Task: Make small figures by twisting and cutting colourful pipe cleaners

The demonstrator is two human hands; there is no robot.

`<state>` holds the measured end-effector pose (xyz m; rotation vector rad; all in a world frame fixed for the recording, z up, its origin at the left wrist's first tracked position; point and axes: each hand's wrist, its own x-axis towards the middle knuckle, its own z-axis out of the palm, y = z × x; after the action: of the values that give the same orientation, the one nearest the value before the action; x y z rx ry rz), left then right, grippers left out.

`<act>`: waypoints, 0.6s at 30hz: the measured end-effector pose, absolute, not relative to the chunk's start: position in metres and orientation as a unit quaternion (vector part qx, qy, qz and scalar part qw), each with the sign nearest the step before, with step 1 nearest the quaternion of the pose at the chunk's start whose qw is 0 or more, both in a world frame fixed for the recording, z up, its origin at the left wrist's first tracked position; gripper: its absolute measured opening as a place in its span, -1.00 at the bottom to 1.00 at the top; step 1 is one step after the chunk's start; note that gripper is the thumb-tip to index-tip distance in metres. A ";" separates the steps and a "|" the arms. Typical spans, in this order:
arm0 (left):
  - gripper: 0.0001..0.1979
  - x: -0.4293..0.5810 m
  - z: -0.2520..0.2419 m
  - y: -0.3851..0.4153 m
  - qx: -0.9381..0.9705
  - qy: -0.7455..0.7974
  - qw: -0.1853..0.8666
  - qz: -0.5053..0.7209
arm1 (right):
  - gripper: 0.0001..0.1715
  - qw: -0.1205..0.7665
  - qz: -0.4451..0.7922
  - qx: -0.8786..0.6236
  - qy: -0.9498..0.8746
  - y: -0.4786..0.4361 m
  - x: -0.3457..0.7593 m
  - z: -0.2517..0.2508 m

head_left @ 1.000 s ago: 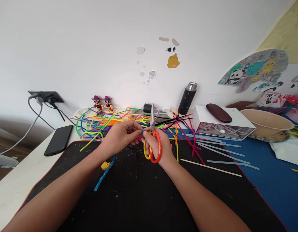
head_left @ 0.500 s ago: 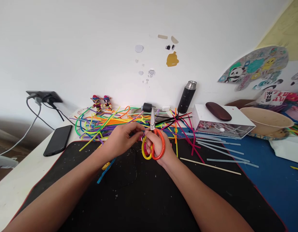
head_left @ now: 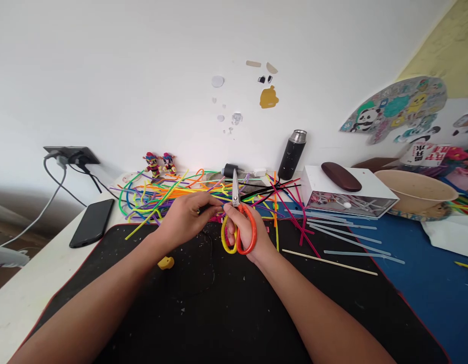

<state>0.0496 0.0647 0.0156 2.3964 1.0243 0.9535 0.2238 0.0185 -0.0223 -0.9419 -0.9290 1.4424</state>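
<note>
Well, the scissors (head_left: pixel 236 197) sit in the right hand (head_left: pixel 250 222) with their tips pointing to twelve o'clock, probably so that hand can pinch too. The left hand (head_left: pixel 186 215) pinches a little blue bit (head_left: pixel 223 207), at its three o'clock, with almost no gap, while the right hand curls around the scissors.

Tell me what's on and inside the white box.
A dark oval case lies on top of the white box. Through its open side, thin pale and pinkish pieces show, with a small white rounded thing at the front. The top hides whatever lies deeper.
</note>
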 end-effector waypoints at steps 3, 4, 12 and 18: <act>-0.74 0.051 0.023 0.062 0.782 0.408 0.329 0.338 | -0.54 0.560 0.585 -0.400 -0.429 0.016 0.224 -0.018; -0.71 0.052 0.024 0.062 0.763 0.412 0.369 0.335 | -0.54 0.558 0.578 -0.403 -0.438 0.016 0.224 -0.017; -0.73 0.051 0.019 0.062 0.745 0.408 0.435 0.299 | -0.67 0.541 0.522 -0.456 -0.477 0.019 0.222 -0.027; -0.79 0.049 0.014 0.062 0.802 0.414 0.330 0.278 | -0.75 0.539 0.514 -0.459 -0.485 0.022 0.224 -0.040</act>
<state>0.0486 0.0619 0.0141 2.0969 1.0827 0.7285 0.2235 0.0222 -0.0398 -1.0907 -1.1533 1.2216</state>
